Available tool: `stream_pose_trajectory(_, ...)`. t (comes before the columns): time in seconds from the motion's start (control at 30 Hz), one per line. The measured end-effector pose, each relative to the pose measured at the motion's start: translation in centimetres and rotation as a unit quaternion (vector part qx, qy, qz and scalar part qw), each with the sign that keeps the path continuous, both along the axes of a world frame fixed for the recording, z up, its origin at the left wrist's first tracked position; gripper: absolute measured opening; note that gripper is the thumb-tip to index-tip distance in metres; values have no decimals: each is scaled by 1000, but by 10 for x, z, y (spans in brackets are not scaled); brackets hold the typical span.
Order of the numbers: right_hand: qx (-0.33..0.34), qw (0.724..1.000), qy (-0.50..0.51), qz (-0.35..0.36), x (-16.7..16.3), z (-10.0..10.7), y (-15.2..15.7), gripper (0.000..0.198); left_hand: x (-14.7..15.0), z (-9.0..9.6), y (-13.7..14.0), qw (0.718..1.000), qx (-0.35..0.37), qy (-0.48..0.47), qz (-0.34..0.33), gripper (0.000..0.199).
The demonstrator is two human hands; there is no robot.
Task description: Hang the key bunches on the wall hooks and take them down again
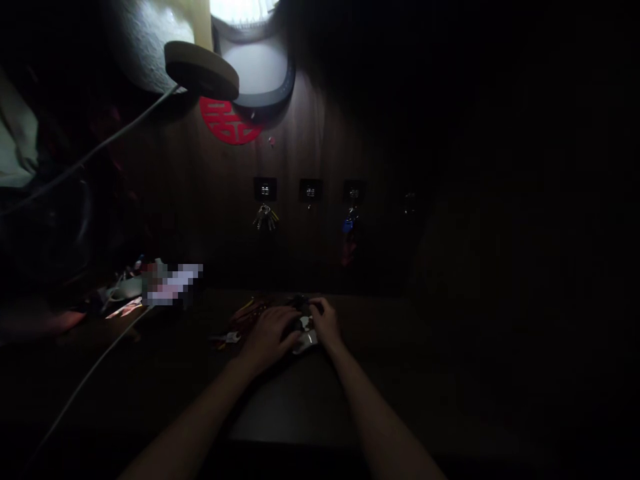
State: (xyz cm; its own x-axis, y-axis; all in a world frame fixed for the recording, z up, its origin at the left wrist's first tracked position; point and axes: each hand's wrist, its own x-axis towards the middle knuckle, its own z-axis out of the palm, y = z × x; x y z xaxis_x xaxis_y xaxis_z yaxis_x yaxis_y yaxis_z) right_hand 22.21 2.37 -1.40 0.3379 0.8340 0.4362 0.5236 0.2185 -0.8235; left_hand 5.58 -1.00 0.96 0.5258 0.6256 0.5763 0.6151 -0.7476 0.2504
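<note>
On the table (295,417), between two hands, a white item (306,341) is placed; its details are lost in the dark. Its left side is flanked by the left hand (270,337), thumb spread away from bent fingers; whether anything is gripped there cannot be made out. Its right side is flanked by the right hand (327,323), thumb and forefinger curled toward each other by the item's far end; a pinch cannot be confirmed.

Progress, as judged: handling seems under way, not finished, since the item is closed in by both hands and no set-aside result is seen. How much is left cannot be read. Left of the item, red cords (249,315) and a white piece (231,337) are left loose, apparently unsorted. Beyond and above the item, keys (265,217) and a blue tag (349,225) are hung up, not touched by either hand.
</note>
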Motion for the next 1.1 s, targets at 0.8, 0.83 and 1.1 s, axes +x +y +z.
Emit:
stream_pose_trajectory(0.8, -77, 990, -113, 11, 13, 1, -9, 35, -6, -15, 8, 991, -107, -72, 26, 24)
stream_pose_trajectory(0.83, -79, 988, -131, 10, 12, 1, -10, 36, -7, -15, 7, 992, -105, -65, 18, 23)
stream_pose_trajectory(1.1, -135, 957, -258, 13, 10, 11, -17, 44, -16, -15, 11, 991, -110, -73, 31, 31)
